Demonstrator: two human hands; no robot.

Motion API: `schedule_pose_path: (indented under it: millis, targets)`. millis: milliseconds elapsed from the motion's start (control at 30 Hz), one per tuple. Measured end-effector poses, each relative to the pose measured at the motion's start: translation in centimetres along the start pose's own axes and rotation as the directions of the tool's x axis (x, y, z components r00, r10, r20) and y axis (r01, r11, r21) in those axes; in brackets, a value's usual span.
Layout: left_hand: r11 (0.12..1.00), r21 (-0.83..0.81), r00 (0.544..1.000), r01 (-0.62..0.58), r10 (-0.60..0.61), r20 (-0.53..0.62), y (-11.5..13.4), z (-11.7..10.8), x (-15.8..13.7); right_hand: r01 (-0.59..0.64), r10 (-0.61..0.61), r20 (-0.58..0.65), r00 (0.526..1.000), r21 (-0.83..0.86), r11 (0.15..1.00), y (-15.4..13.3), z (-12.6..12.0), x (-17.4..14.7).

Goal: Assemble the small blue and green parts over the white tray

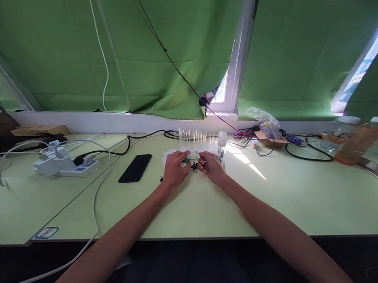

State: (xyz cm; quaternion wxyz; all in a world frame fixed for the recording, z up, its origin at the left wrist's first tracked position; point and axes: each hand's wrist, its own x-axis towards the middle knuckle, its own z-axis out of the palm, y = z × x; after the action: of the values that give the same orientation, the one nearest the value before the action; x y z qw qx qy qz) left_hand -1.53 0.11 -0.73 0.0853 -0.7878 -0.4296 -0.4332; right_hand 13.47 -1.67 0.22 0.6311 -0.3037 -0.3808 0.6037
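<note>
Both hands meet at the middle of the table over a small green and black assembly (pixel 194 165) with wire-like pieces; its exact kind is too small to make out. My left hand (pixel 175 167) is closed on its left side, thumb and fingers curled round the green part. My right hand (pixel 212 166) makes a pinch at its right side, and whatever lies between those fingertips is hidden. Just behind the hands stands a row of clear upright tubes (pixel 196 136). A small clear bottle with a white cap (pixel 222 143) is beside my right hand. White rounded pieces (pixel 168 154) show behind my left hand.
A black phone (pixel 135 168) lies to the left, near a white power strip (pixel 78 167) with plugs and trailing cables. At the back right are a small cardboard box (pixel 270 140) with a plastic bag, black cables and an orange-brown bottle (pixel 358 144). Green blinds (pixel 183 52) hang behind.
</note>
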Motion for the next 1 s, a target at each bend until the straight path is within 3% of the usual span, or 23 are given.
schedule_pose_path:
  millis: [1000]
  targets:
    - [0.995,-0.100,0.999,0.017,-0.013,0.040,0.08,-0.19,-0.07,0.076,-0.077,-0.024,0.997,-0.070,0.995,0.24,-0.40,0.00]
